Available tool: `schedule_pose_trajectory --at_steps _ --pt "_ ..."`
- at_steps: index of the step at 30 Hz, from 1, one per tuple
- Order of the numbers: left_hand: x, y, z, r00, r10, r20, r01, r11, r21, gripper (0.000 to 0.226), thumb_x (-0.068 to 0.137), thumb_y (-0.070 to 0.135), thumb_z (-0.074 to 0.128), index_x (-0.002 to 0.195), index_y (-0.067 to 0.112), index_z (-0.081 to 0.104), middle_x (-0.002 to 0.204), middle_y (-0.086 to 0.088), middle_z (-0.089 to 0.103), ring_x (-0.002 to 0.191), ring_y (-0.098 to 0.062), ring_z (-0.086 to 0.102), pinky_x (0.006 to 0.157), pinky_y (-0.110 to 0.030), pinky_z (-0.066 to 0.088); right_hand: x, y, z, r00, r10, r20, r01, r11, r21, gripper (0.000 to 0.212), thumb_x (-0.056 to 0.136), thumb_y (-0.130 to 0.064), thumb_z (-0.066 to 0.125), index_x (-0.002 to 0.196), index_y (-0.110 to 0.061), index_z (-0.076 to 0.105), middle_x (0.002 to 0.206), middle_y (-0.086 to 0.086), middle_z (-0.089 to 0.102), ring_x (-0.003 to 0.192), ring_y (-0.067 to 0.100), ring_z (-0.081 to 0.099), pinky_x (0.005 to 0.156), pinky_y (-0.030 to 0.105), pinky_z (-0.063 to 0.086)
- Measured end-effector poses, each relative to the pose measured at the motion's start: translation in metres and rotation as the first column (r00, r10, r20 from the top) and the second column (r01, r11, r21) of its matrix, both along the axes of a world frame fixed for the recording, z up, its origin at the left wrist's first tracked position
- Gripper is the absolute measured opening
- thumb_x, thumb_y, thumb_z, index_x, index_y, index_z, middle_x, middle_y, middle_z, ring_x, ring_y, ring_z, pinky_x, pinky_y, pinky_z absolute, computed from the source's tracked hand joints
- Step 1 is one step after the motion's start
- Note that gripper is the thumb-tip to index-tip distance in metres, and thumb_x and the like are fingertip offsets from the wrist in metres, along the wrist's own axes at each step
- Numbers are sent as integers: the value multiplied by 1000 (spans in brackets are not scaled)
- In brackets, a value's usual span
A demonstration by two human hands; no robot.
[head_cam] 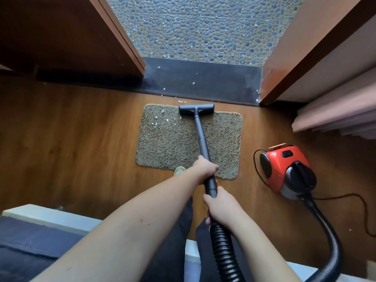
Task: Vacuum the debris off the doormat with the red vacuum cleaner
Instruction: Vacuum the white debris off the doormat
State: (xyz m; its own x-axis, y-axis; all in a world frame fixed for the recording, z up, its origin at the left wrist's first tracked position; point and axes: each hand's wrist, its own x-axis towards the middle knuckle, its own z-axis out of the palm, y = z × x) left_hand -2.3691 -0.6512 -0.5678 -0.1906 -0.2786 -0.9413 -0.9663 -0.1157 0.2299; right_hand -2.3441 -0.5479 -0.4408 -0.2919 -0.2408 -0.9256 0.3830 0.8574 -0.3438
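A brown shaggy doormat [223,139] lies on the wooden floor before an open doorway. White debris bits [155,123] dot its far left part. The black vacuum wand [200,135] runs across the mat, and its floor nozzle [196,109] rests on the mat's far edge. My left hand [204,166] grips the wand further along, over the mat's near edge. My right hand [220,206] holds the wand's end where the ribbed hose [222,251] joins. The red vacuum cleaner [284,169] body sits on the floor to the right of the mat.
More white bits lie on the dark threshold [203,80] and the pebble-tile floor [203,27] beyond. Brown door panels [71,33] flank the opening. A power cord [364,210] trails right of the vacuum. A pink curtain [335,117] hangs at right. A toe of my slipper [179,170] touches the mat.
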Motion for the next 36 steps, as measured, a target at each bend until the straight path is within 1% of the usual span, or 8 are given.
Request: schedule_pose_trajectory --at_steps 2,6,11,16,24,29,32,36 --pt "-5 -11 0 999 45 -12 -45 999 -3 75 62 28 70 124 14 33 119 -18 51 100 -43 67 76 -58 59 -7 -7 -2 1000 -1 12 1 1000 -24 26 93 -30 49 108 -9 44 84 12 64 59 32 72 66 42 61" --pt "-3 -32 6 987 162 -21 -162 987 2 58 77 18 69 122 9 33 120 -20 48 97 -44 66 74 -58 59 -14 -24 -4 999 41 27 -40 999 -33 26 93 -26 48 112 -9 44 91 12 63 46 22 65 48 29 55" --pt "20 -33 14 976 213 -34 -212 976 40 50 86 12 64 125 6 34 118 -24 52 59 -32 65 49 -41 58 0 -30 2 990 142 22 -142 990 4 26 93 -24 45 116 -10 43 101 10 66 42 16 63 37 16 43" --pt "37 -8 23 977 212 5 -212 976 49 46 91 12 59 127 7 31 105 -23 53 49 -29 61 36 -33 52 16 -6 5 967 253 11 -254 966 53 32 94 -26 42 121 -10 40 104 12 67 34 11 55 29 15 33" --pt "58 30 14 961 275 8 -275 959 77 61 90 12 57 139 15 22 126 -28 54 37 -23 59 38 -31 51 31 34 15 976 218 25 -218 976 15 25 95 -26 43 116 -13 40 90 8 57 36 14 59 42 24 48" --pt "66 29 13 939 342 -21 -340 937 80 62 90 12 56 140 17 20 113 -23 54 35 -22 59 39 -30 51 34 32 18 952 306 -7 -306 951 36 24 96 -30 42 114 -15 40 95 10 59 47 20 64 53 30 56" --pt "67 11 15 923 382 -46 -378 923 71 48 92 10 55 129 13 26 104 -22 51 40 -24 58 37 -29 50 31 13 15 941 338 -16 -337 940 46 24 96 -30 42 115 -15 40 92 7 59 50 20 63 47 28 51" --pt "65 -28 2 912 400 -92 -401 916 12 42 89 11 59 123 9 34 112 -26 53 37 -24 59 38 -31 50 28 -23 2 907 417 -61 -413 908 75 31 93 -36 42 116 -16 43 107 9 68 88 28 69 63 29 47"
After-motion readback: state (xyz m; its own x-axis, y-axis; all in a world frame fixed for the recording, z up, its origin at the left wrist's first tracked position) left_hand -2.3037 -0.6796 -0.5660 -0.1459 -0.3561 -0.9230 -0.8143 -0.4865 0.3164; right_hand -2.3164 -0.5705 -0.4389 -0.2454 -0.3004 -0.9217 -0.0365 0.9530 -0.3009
